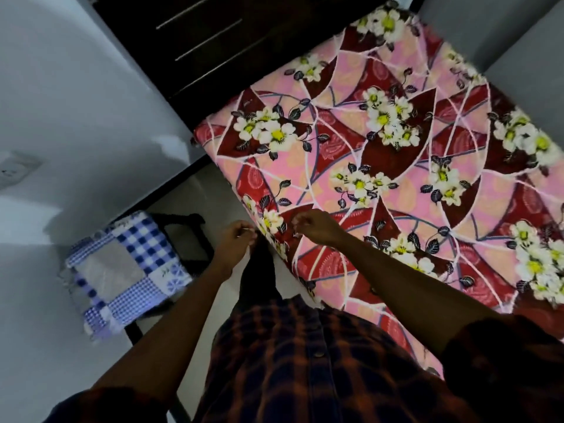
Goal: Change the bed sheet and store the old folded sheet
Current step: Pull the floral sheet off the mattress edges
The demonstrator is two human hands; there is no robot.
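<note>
Here left hand and right hand pinch the smooth floral sheet.

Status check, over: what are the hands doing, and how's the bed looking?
Copy: left hand and right hand pinch near edge of pink-and-red floral bed sheet, spread across bed. Beside it, folded blue-and-white checked cloth on black chair. Nothing blocking.

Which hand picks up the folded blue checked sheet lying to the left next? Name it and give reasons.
Left, probably. The left hand is at the edge of the floral sheet, on the side where the folded checked sheet lies. The right hand is over the floral sheet and would have to cross the body.
</note>
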